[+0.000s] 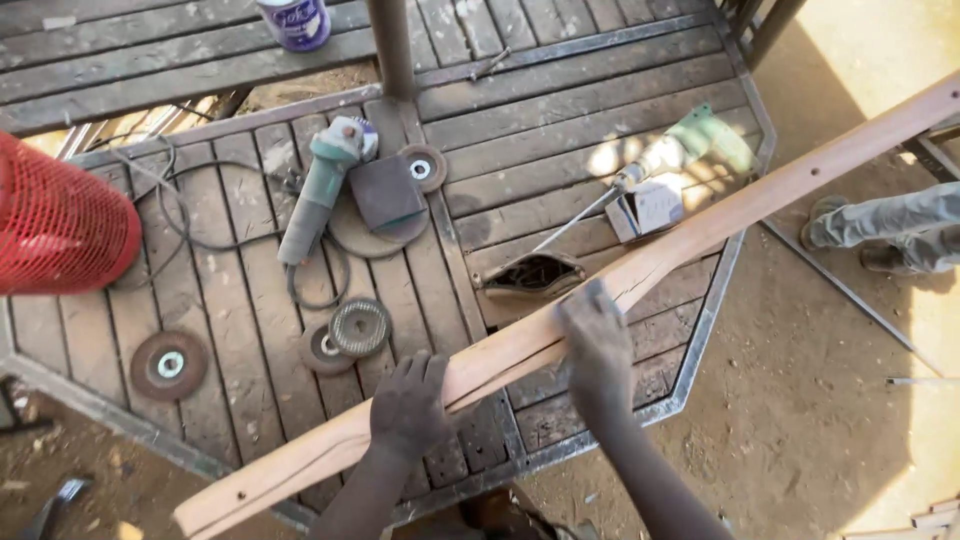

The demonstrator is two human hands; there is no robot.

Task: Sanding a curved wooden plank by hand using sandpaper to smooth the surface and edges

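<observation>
A long pale wooden plank (700,225) runs diagonally from the lower left to the upper right across a wooden slatted table (560,110) with a metal frame. My left hand (410,400) rests on the plank near its lower end, fingers curled over its far edge. My right hand (595,345) presses flat on the plank's middle, covered in dust. Small holes show along the plank.
A green angle grinder (320,185) with cable, loose grinding discs (168,365) and a wire wheel (359,327) lie on the table. A green drill (690,145), a small box (648,210), a red mesh object (55,225) and a can (295,22) are nearby. Another person's legs (890,230) stand on the dirt at right.
</observation>
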